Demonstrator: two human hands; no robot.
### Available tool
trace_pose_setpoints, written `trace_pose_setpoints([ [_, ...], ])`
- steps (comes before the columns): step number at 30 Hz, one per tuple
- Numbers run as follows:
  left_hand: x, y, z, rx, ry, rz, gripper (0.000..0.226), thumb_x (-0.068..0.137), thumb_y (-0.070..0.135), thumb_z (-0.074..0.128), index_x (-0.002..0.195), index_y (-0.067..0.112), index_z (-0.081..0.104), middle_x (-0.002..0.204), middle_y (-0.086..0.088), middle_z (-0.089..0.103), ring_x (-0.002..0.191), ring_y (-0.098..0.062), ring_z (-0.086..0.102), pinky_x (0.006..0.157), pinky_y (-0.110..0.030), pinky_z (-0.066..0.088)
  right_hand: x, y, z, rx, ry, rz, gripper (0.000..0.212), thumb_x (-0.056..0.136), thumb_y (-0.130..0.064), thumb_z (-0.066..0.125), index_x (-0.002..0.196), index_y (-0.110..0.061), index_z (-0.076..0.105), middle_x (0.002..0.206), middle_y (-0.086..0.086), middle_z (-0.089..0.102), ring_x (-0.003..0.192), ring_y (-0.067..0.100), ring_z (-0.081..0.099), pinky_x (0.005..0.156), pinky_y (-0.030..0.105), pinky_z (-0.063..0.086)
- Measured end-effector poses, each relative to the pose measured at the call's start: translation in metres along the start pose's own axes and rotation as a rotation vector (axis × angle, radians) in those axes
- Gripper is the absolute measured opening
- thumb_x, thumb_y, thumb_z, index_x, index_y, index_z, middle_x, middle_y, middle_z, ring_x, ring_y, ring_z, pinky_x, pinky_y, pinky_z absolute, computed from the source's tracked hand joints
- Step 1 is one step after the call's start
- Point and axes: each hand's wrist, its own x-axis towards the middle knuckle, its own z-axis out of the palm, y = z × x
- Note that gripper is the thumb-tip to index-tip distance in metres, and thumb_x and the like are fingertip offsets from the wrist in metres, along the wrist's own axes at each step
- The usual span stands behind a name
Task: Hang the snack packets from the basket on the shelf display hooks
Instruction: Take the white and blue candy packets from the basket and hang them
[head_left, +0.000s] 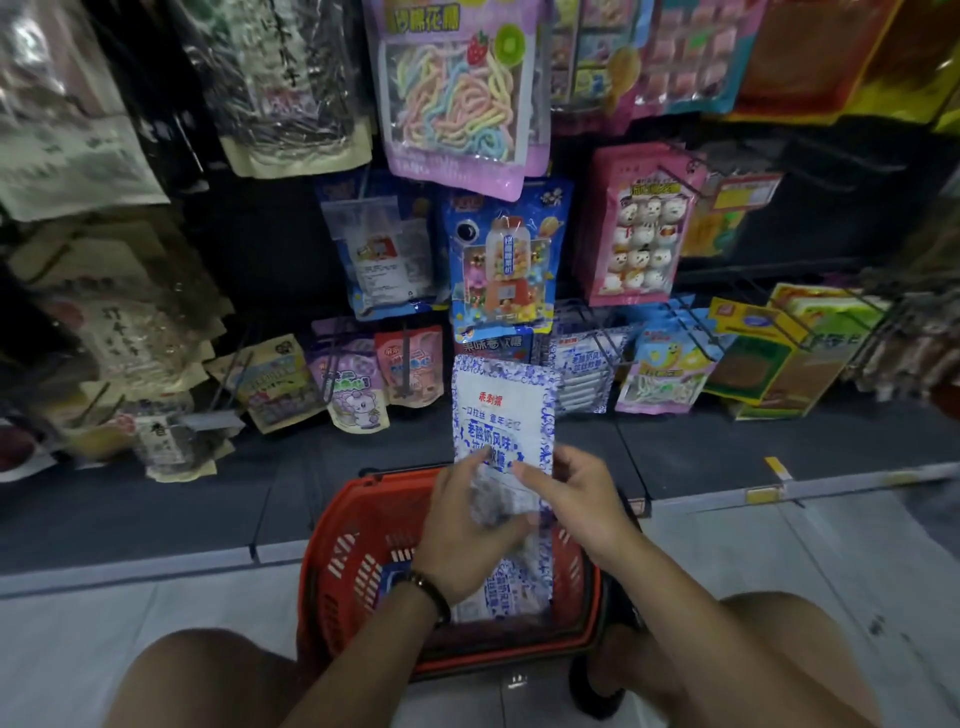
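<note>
A blue-and-white snack packet (501, 410) stands upright above the red basket (343, 566), held at its lower end by both hands. My left hand (462, 535) grips its bottom left and my right hand (576, 499) pinches its right edge. More packets of the same kind (511, 587) lie inside the basket. Matching blue-and-white packets (582, 371) hang on a low hook just right of the held one.
Many snack bags hang on hooks: a purple candy bag (457, 98), a blue one (504, 260), a pink snowman one (639, 228). Wire hooks (691, 322) stick out at the lower right. The basket sits on the tiled floor (810, 561) between my knees.
</note>
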Motion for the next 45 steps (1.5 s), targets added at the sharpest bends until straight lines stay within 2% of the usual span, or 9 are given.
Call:
trace_pose_setpoints([
  [7, 0.015, -0.006, -0.013, -0.118, 0.101, -0.002, 0.019, 0.102, 0.024, 0.068, 0.120, 0.029, 0.074, 0.113, 0.004, 0.080, 0.110, -0.018, 0.074, 0.102, -0.052, 0.057, -0.002, -0.012, -0.006, -0.343, -0.252, -0.114, 0.030, 0.107, -0.040, 0.061, 0.135, -0.045, 0.071, 0.123, -0.006, 0.065, 0.117, 0.004, 0.067, 0.108, 0.031, 0.052],
  [17, 0.040, -0.006, -0.036, -0.152, -0.091, -0.040, 0.033, 0.104, 0.023, 0.066, 0.136, 0.027, 0.067, 0.132, 0.008, 0.074, 0.124, -0.012, 0.068, 0.107, -0.041, 0.053, 0.030, -0.013, -0.035, -0.164, 0.137, -0.016, 0.070, 0.097, -0.033, 0.078, 0.156, -0.015, 0.047, 0.156, -0.001, 0.054, 0.143, 0.019, 0.052, 0.119, 0.045, 0.044],
  [23, 0.071, 0.018, -0.024, 0.128, 0.038, 0.074, 0.018, 0.099, 0.036, 0.072, 0.113, 0.026, 0.077, 0.104, 0.008, 0.080, 0.095, -0.007, 0.074, 0.085, -0.033, 0.059, 0.051, -0.002, -0.050, -0.116, 0.181, -0.001, 0.065, 0.089, -0.044, 0.083, 0.135, -0.011, 0.051, 0.113, -0.004, 0.060, 0.099, 0.011, 0.057, 0.091, 0.031, 0.051],
  [26, 0.088, 0.034, -0.012, 0.070, 0.001, 0.139, 0.033, 0.099, 0.029, 0.073, 0.132, 0.027, 0.066, 0.121, 0.016, 0.073, 0.107, 0.001, 0.070, 0.093, -0.020, 0.054, 0.066, 0.008, -0.060, -0.079, 0.243, -0.033, 0.093, 0.078, -0.065, 0.083, 0.146, -0.011, 0.050, 0.138, 0.005, 0.065, 0.123, 0.022, 0.065, 0.103, 0.045, 0.056],
  [29, 0.109, 0.038, 0.009, 0.241, 0.127, 0.163, 0.028, 0.099, 0.043, 0.070, 0.085, 0.020, 0.064, 0.077, 0.000, 0.062, 0.067, -0.008, 0.056, 0.066, -0.024, 0.044, 0.072, 0.004, -0.072, -0.091, 0.291, -0.048, 0.028, 0.094, -0.033, 0.080, 0.106, -0.032, 0.055, 0.095, -0.020, 0.051, 0.084, -0.004, 0.051, 0.077, 0.021, 0.047],
  [31, 0.119, 0.040, 0.027, 0.332, 0.186, 0.122, 0.053, 0.098, 0.047, 0.071, 0.065, 0.020, 0.039, 0.061, -0.002, 0.036, 0.055, -0.014, 0.033, 0.056, -0.029, 0.029, 0.079, 0.010, -0.081, -0.165, 0.353, -0.049, 0.038, 0.098, -0.021, 0.077, 0.089, -0.036, 0.044, 0.077, -0.020, 0.042, 0.067, -0.007, 0.047, 0.063, 0.014, 0.039],
  [36, 0.168, 0.022, 0.073, 0.291, 0.233, 0.036, 0.048, 0.091, 0.049, 0.076, 0.065, 0.017, 0.050, 0.058, 0.002, 0.049, 0.054, -0.015, 0.049, 0.056, -0.033, 0.045, 0.107, 0.039, -0.107, -0.326, 0.568, -0.001, 0.046, 0.090, -0.035, 0.083, 0.075, -0.032, 0.040, 0.078, -0.002, 0.047, 0.072, 0.014, 0.044, 0.065, 0.035, 0.037],
  [41, 0.186, 0.009, 0.110, 0.074, 0.120, 0.051, 0.009, 0.098, 0.005, 0.073, 0.101, 0.012, 0.078, 0.084, 0.005, 0.071, 0.070, 0.015, 0.064, 0.068, -0.004, 0.048, 0.130, 0.072, -0.120, -0.131, 0.584, 0.143, 0.023, 0.090, -0.032, 0.082, 0.090, -0.024, 0.061, 0.090, 0.003, 0.070, 0.085, 0.024, 0.068, 0.085, 0.053, 0.058],
  [45, 0.214, -0.014, 0.138, 0.006, 0.041, -0.028, 0.004, 0.096, 0.016, 0.077, 0.098, 0.018, 0.081, 0.102, 0.005, 0.079, 0.089, 0.004, 0.072, 0.082, -0.016, 0.057, 0.149, 0.094, -0.136, 0.146, 0.560, 0.258, 0.053, 0.081, -0.048, 0.078, 0.128, -0.029, 0.064, 0.114, 0.001, 0.069, 0.106, 0.024, 0.067, 0.095, 0.049, 0.054],
])
